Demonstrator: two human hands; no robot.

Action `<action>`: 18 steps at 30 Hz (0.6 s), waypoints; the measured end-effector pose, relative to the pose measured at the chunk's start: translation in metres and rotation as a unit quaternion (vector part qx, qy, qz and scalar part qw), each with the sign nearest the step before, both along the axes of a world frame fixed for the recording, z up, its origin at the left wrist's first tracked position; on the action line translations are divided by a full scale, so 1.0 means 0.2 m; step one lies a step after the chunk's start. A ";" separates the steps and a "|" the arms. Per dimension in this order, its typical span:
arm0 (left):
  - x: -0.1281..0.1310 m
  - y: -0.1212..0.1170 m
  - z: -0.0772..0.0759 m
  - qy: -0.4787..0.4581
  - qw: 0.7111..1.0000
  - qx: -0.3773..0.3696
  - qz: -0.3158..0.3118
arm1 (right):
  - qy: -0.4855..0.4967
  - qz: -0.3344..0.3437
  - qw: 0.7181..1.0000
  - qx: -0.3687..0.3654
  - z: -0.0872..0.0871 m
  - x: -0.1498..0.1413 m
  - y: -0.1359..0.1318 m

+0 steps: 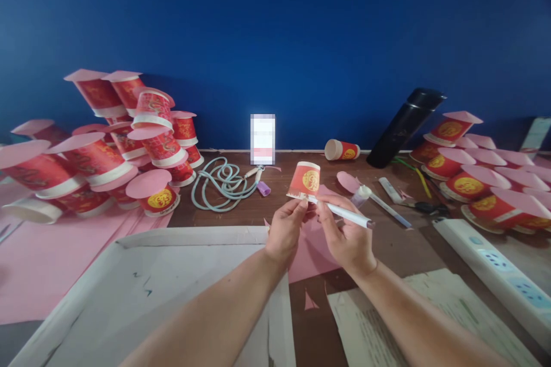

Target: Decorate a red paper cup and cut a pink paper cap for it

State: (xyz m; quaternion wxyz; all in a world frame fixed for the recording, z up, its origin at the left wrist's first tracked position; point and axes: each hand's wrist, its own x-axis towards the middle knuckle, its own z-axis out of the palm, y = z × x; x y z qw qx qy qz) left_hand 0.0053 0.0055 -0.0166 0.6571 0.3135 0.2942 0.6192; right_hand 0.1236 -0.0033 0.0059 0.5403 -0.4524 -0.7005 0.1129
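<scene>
Nearest you, a white tray [189,235] is lying to your left and a printed sheet [460,295] to your right on the tabletop [408,246]. Your left grip [283,232] is pinching the rim of a red paper cup [298,178], thumb and fingers drawn together; your right grip [352,241] is curling round a white marker [346,215], no gap showing. If the left pinch is catching too little rim, the cup could be twisting or denting under the marker; if the marker is lying too flat, it could be skidding off the paper onto your thumb. The upside-down cup is sitting just beyond both grips, held in the left one, while the marker's front end is meeting or nearly meeting the rim, the view not showing which. Farther back, a purple cap [263,188] is lying loose and pink-topped cups [467,184] are standing on both sides
</scene>
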 end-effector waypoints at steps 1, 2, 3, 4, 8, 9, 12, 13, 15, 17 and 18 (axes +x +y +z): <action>0.00 0.00 0.00 -0.004 1.000 -0.001 0.003 | -0.001 -0.001 1.000 -0.001 0.00 0.00 0.00; 0.00 0.00 0.00 -0.006 1.000 -0.001 0.005 | -0.002 -0.002 1.000 0.000 0.00 0.00 0.00; 0.00 0.00 0.01 -0.009 1.000 0.000 0.005 | -0.002 -0.003 1.000 0.001 0.00 0.00 0.00; 0.00 0.00 0.01 -0.012 1.000 0.000 0.005 | -0.002 -0.004 1.000 0.001 0.00 0.00 0.00; 0.00 0.00 0.02 -0.028 1.000 -0.008 0.009 | 0.001 -0.007 1.000 -0.001 0.01 0.00 -0.01; 0.00 0.00 0.01 -0.031 0.999 -0.010 0.010 | 0.000 -0.008 1.000 0.000 0.01 0.00 -0.01; 0.00 0.00 0.01 -0.041 0.999 -0.011 0.007 | -0.003 -0.014 1.000 0.006 0.01 0.00 0.00; 0.00 0.00 0.01 -0.045 0.999 -0.010 0.005 | -0.002 -0.016 1.000 0.007 0.01 0.00 0.00; 0.00 0.00 0.01 -0.052 0.999 -0.006 0.001 | 0.001 -0.017 1.000 0.004 0.01 0.00 0.00; 0.00 0.00 0.01 -0.057 0.998 -0.003 -0.001 | 0.002 -0.016 1.000 0.001 0.00 0.00 0.00; 0.00 0.00 0.01 -0.059 0.998 -0.003 0.000 | 0.000 -0.018 1.000 0.001 0.00 0.00 0.00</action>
